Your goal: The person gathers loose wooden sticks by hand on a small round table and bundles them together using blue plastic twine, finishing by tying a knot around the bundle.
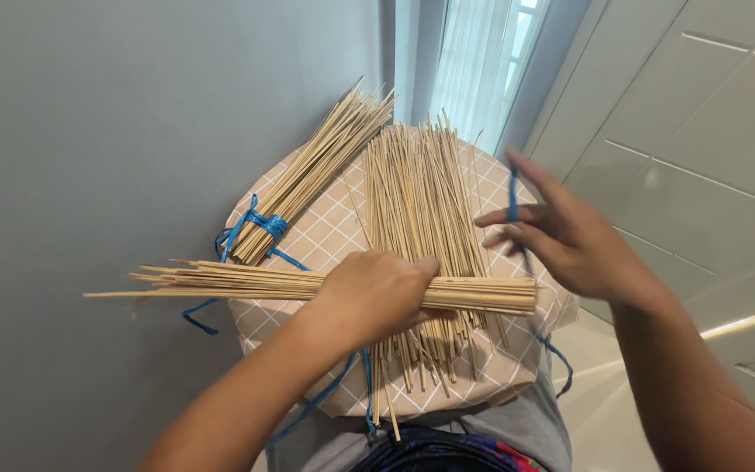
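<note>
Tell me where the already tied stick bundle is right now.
In the head view the tied bundle lies at the upper left of the checked cushion, left of the loose sticks, beyond the left hand.

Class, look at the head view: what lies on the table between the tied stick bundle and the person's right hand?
A loose heap of sticks lies fanned across the checked tablecloth, between the tied bundle and the right hand.
</note>
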